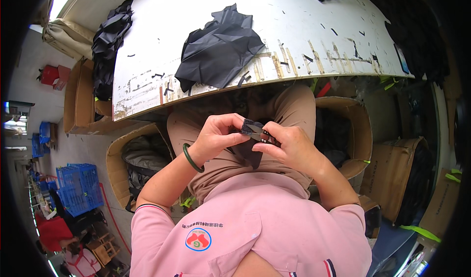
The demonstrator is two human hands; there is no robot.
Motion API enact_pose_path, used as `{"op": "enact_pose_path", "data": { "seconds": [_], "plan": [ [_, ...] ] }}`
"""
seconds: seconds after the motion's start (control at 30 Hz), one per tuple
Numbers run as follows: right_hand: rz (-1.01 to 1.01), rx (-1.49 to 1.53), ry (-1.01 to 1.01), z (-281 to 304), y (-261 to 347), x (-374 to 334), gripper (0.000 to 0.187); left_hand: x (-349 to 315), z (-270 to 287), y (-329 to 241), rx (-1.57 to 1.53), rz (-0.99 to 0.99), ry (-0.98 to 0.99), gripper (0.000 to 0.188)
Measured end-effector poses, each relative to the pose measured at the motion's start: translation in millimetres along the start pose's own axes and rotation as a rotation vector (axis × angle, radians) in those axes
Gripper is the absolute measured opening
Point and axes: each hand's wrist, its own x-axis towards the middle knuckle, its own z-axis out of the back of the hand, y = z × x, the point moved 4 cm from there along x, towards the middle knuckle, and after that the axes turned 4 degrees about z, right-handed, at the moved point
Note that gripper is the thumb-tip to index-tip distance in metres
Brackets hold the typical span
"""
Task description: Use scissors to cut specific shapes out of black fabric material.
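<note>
Over my lap, my left hand (218, 137) pinches the edge of a small piece of black fabric (249, 155) between thumb and fingers. The rest of the piece hangs down between my hands. My right hand (290, 145) is closed round a pair of small thread snips (265, 135), whose blades point left and touch the fabric near my left fingertips. The exact spot where the blades meet the fabric is too small to make out. Ahead of my hands, a crumpled black fabric piece (221, 48) lies near the front edge of the white table (314, 24).
Black scraps and tape strips dot the tabletop. Black fabric (112, 46) hangs over its left end, beside a cardboard box (78, 97). Open cartons holding dark fabric stand by my left knee (115, 152) and right knee (363, 134). Blue crates (80, 188) stand farther left.
</note>
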Motion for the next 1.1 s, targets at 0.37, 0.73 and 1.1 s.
{"op": "enact_pose_path", "data": {
  "seconds": [0.37,0.73,1.1],
  "plan": [
    [0.078,-0.201,-0.029,-0.9,2.0,0.3,0.032,-1.1,-5.1,-2.6,0.058,0.002,-0.023,0.011],
    [-0.203,0.519,-0.154,0.6,-12.7,-3.3,0.027,14.3,-26.0,-0.4,0.268,-0.005,0.101,0.016],
    [-0.711,0.510,-0.929,134.9,-198.4,-240.5,0.015,74.4,128.2,-48.2,1.641,-0.317,-0.625,0.054]
  ]
}}
